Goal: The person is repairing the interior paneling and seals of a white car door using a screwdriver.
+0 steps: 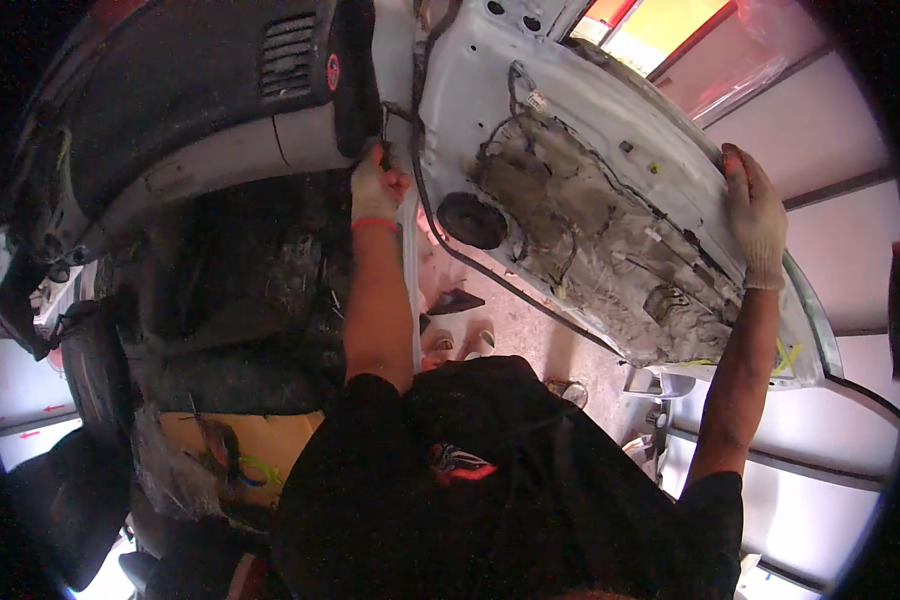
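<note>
My left hand [378, 188], in a pale fingerless-looking glove, is closed at the door opening beside the end of the dashboard [220, 110]. Its fingers curl round something small and dark that I cannot make out. My right hand [756, 220], gloved too, grips the outer edge of the opened car door [570, 90]. The door's inner trim is off: grey, dirty sheeting [560, 190], loose wiring and a round black speaker [472, 220] show. A black rubber seal [419, 130] runs down between the body and the door.
To the left lies the dark car interior with a steering wheel [100, 370] and a seat area partly under clear plastic [170, 465]. Below the door a dark flat piece [455, 301] lies on the floor near my feet. White panelled walls [830, 140] stand at the right.
</note>
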Demonstrator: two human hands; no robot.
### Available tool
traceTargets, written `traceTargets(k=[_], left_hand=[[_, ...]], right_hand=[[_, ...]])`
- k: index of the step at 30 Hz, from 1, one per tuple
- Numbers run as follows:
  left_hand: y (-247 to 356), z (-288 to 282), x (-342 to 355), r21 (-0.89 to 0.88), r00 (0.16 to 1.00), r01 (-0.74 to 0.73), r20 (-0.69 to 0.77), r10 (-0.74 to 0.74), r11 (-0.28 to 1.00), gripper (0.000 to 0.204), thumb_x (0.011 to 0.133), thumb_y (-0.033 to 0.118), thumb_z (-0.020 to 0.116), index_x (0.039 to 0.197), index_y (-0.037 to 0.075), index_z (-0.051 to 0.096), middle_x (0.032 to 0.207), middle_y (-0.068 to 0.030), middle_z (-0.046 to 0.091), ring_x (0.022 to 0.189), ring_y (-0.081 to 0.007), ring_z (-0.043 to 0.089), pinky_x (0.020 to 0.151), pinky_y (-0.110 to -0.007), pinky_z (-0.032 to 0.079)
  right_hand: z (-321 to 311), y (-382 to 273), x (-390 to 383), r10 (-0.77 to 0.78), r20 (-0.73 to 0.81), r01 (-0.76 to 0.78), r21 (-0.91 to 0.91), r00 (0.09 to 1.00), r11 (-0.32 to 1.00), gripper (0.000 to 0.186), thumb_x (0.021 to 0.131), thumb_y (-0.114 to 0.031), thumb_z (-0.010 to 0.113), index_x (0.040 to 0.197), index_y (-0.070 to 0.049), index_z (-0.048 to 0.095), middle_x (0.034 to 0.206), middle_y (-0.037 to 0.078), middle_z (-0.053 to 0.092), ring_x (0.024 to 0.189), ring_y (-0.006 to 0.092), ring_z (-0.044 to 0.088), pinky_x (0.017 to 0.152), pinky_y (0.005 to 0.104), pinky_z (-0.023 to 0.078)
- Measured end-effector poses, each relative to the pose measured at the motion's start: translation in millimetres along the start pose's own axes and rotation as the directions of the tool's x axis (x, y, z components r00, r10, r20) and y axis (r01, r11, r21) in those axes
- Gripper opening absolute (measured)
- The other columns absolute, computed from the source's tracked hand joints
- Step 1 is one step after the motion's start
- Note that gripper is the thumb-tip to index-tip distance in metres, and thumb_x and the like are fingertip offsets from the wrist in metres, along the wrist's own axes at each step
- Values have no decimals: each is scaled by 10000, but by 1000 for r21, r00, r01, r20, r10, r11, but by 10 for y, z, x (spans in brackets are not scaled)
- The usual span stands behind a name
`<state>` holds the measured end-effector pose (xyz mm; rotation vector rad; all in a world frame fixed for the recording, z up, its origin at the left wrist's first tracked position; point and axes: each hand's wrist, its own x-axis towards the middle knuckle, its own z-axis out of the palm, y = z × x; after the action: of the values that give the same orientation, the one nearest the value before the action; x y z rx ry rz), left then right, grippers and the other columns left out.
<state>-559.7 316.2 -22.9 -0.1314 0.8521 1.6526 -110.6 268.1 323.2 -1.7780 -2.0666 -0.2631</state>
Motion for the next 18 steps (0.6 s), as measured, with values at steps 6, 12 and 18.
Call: traceTargets(k=[6,12,18], left_hand=[[-204,80,-59,363,955,-287,35,295,886,283,966,355,651,1063,90,635,765,-60,571,484,-194,513,445,-361,464],[-279,21,-74,730,779,-505,156,607,461,241,999,361,627,1040,124,623,785,-41,595,506,-161,504,460,-340,476],[21,-186,166,-107,992,0,126,14,994,188,1000,345,639,997,158,625,761,-8,579,504,-115,455,459,-305,455]], right_hand=[[24,72,6,-2,-24,2,-5,1000,1000,531,1055,-530,451,1323,-129,671,1297,144,689,1190,346,655,1019,423,489],[11,-11,-16,-20,-43,20,6,999,1000,509,1054,-516,465,1290,-126,690,1276,145,696,1173,351,659,1008,426,498],[-21,-35,13,-29,-106,32,23,994,999,513,1032,-512,522,1264,-90,699,1246,162,709,1128,341,687,976,417,520]])
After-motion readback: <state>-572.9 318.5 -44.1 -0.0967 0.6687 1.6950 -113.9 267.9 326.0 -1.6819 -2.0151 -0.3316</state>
